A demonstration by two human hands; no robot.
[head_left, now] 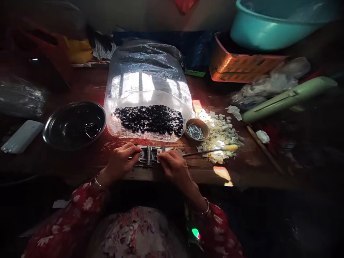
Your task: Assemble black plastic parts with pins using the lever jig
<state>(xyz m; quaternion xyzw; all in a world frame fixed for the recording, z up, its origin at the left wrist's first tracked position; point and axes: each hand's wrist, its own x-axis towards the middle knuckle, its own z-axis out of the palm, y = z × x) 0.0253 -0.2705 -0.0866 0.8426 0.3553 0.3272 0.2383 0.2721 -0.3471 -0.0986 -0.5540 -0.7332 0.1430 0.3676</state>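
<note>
A small metal jig [148,156] with rails and a crossbar lies at the table's front edge, between my two hands. My left hand [119,163] is closed in a pinch at the jig's left end; what its fingertips hold is hidden. At the right end, my right hand [176,165] is closed with its fingertips at a small whitish piece [159,151]. Just beyond the jig, an open clear plastic bag [150,98] spills small round black parts [150,120]. A brown bowl [206,129] of metal pins [195,132] stands right of it.
Whitish plastic pieces [223,129] are heaped at right, with a yellow-handled screwdriver [229,147] across them. A steel basin [48,134] with a few pins and a white phone [23,136] lie left. Behind are an orange basket [242,66], a teal tub [258,30] and a green tube-like object [290,98].
</note>
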